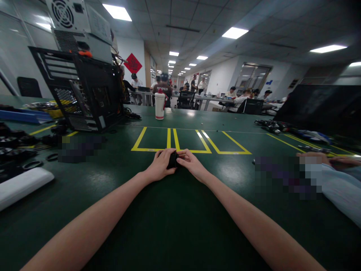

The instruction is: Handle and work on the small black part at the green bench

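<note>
Between my two hands is a small black object (172,161), mostly covered by fingers, so its kind does not show. My left hand (161,164) wraps round it from the left, with the thumb low and the fingers over the top. My right hand (189,162) pinches at its right side with thumb and fingertips. Both hands are low over the green table (175,218), just in front of a row of yellow tape outlines (187,151).
At left stand an open black computer case (84,86) with a power supply unit (70,19) on top, and a white object (25,184). A white cup (159,105) stands behind the tape. Dark parts lie around. Another person's sleeve (338,188) reaches in from the right.
</note>
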Tool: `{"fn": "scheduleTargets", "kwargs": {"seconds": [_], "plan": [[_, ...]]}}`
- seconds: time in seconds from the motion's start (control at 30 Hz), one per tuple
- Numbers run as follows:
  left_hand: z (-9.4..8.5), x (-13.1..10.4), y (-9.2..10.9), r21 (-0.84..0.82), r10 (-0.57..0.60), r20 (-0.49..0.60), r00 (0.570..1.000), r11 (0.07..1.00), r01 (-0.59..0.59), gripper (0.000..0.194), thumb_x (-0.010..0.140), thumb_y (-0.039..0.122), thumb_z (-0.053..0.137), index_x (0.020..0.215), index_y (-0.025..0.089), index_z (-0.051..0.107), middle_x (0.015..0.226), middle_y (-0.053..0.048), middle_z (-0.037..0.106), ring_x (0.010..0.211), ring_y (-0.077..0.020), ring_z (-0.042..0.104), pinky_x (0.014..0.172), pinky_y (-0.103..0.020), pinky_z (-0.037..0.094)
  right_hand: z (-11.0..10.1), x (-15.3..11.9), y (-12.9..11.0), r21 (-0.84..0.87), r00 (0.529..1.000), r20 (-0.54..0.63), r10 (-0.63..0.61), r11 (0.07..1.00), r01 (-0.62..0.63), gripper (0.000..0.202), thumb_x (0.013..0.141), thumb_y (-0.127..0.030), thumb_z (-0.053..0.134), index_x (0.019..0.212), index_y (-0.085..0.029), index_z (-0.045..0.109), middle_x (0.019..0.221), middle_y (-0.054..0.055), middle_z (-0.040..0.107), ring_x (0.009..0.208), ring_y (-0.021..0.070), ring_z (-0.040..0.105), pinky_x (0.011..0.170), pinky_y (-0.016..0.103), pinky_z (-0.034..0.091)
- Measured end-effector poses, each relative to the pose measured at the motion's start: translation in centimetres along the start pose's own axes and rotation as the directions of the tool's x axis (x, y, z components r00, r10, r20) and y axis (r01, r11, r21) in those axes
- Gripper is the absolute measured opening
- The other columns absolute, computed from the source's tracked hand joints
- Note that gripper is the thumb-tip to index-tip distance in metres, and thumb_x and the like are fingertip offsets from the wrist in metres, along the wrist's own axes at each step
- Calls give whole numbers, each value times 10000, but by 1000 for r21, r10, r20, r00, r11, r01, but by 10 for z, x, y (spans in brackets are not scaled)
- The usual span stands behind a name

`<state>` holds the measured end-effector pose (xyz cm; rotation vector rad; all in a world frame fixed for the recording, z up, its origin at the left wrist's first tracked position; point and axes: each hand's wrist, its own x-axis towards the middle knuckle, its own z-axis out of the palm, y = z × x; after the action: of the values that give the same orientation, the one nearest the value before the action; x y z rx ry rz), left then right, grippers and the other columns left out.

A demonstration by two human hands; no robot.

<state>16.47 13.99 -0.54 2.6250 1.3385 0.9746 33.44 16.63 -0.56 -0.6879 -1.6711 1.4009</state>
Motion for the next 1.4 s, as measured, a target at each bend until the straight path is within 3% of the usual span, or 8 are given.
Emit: {"fn": "scheduleTargets", "kwargs": {"seconds": [0.17,0.33,0.47,0.63,0.83,1.03,1.23,1.4], "plan": [[0,0,0,7,-3,7,1000,1000,3,603,680,238,566,1186,221,238,1164,-73,403,1105,-233,378,965,-429,209,-3,2,2,32,998,12,61,998,-61,344,669,-247,607,996,-206,509,1018,39,536,1001,154,478,928,356,336],[-2,0,2,-1,-13,24,1000,1000,13,601,679,234,567,1183,225,241,1167,-73,400,1105,-237,378,968,-440,200,-1,-1,-1,63,997,73,26,998,-31,374,623,-191,644,956,-239,480,969,5,541,950,151,509,886,361,374],[-3,0,3,-1,-16,23,1000,1000,16,589,686,239,566,1181,227,247,1163,-70,402,1104,-237,382,971,-443,199,2,-2,-3,31,1000,21,6,999,-6,263,674,-254,603,911,-231,493,941,5,546,945,142,503,891,347,364],[-3,0,4,-2,-13,13,1000,1000,13,582,686,230,566,1178,221,255,1162,-73,405,1109,-236,378,971,-435,204,0,1,1,45,999,14,38,998,-38,345,673,-250,606,995,-225,485,959,24,549,967,152,495,906,360,348],[-2,-1,3,3,-11,11,1000,1000,11,587,683,239,568,1179,218,253,1168,-73,400,1110,-234,373,969,-433,203,-1,0,0,118,996,81,28,992,-38,376,612,-186,655,945,-231,485,962,9,544,949,147,509,894,363,363],[0,0,1,4,-13,5,1000,1000,13,599,683,247,573,1185,227,247,1160,-66,405,1106,-231,377,966,-428,207,1,-2,-1,38,1000,-8,-8,999,8,250,663,-268,616,886,-221,513,922,7,556,930,142,507,890,350,359],[-2,0,2,8,-16,14,1000,1000,15,593,689,242,560,1189,215,242,1170,-78,401,1117,-235,370,967,-427,211,-1,1,3,33,998,-21,58,998,-58,353,656,-259,620,991,-213,516,1003,36,545,985,155,487,920,359,338],[-2,0,2,-4,-20,20,1000,1000,20,595,683,246,566,1186,220,250,1164,-75,404,1107,-242,381,965,-443,209,-1,-2,-1,75,997,67,33,996,-38,407,606,-195,660,972,-235,486,993,16,539,954,152,506,889,364,370]]}}
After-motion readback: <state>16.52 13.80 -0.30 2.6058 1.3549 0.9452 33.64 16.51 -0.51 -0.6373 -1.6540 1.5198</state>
